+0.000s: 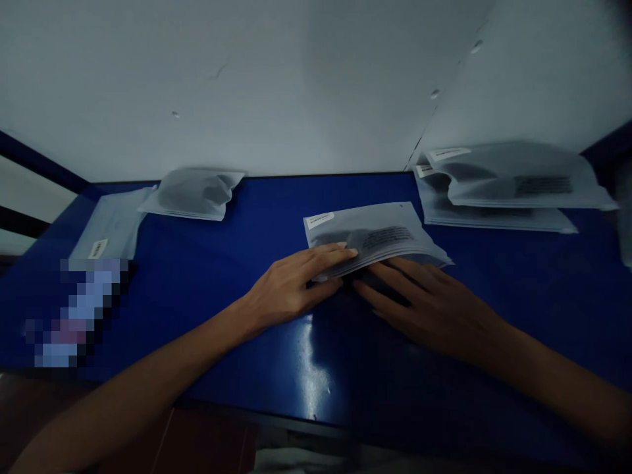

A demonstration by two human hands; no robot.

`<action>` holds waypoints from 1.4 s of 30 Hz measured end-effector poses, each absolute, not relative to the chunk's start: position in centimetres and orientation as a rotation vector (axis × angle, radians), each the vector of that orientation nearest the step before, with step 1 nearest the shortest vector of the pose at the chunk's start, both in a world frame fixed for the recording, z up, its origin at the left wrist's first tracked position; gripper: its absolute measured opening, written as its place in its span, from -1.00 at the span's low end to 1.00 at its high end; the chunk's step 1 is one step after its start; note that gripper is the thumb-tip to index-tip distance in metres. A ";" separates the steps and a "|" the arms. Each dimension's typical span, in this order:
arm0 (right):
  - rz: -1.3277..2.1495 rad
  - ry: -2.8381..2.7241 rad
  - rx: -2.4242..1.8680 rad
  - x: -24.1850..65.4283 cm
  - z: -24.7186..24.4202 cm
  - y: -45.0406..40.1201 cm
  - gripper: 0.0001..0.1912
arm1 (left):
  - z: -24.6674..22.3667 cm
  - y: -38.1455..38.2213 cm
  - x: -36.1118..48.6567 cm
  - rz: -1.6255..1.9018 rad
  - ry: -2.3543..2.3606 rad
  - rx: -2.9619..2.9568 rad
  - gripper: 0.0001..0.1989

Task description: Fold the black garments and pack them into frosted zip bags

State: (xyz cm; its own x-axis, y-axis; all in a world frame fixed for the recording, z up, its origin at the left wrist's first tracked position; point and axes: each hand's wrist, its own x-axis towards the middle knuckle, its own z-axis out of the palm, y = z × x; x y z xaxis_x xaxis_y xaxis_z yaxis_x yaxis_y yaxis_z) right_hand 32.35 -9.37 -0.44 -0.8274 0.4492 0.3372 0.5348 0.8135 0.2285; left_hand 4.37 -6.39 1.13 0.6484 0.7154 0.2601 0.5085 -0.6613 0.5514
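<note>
A frosted plastic bag (pixel 390 220) with a white label at its upper left corner and dark printed lines lies in the middle of the blue table. Something dark shows through it. My left hand (pixel 291 283) grips the bag's near left edge, fingers on top and thumb below. At the near right edge is my right hand (pixel 424 303), its fingers stretched out and apart. Its fingertips go in or under the bag's edge; I cannot tell which, as they are partly hidden.
Two similar filled bags (pixel 523 174) overlap at the back right. Another filled bag (pixel 192 192) lies at the back left, beside a flatter labelled bag (pixel 111 220). A pixelated object (pixel 83 309) sits at the left. A white wall (pixel 276 85) rises behind the blue table (pixel 217 368).
</note>
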 end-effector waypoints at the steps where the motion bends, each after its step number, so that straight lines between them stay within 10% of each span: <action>1: -0.427 -2.744 -0.775 32.3 -0.5 -9.4 -0.49 | 1.1 -6.4 4.4 0.650 0.945 2.443 -0.58; 15: -0.547 -2.537 -0.798 32.6 -0.3 -9.3 -0.83 | 1.1 -6.0 4.0 0.610 0.689 2.895 -0.47; 25: -0.711 -2.439 -0.848 33.3 0.1 -9.0 -0.93 | -0.1 -4.9 3.4 0.979 0.663 2.956 -0.87; 42: -0.484 -2.503 -0.500 31.1 0.8 -10.7 -0.65 | 1.0 -6.4 5.2 1.030 0.704 2.885 -0.86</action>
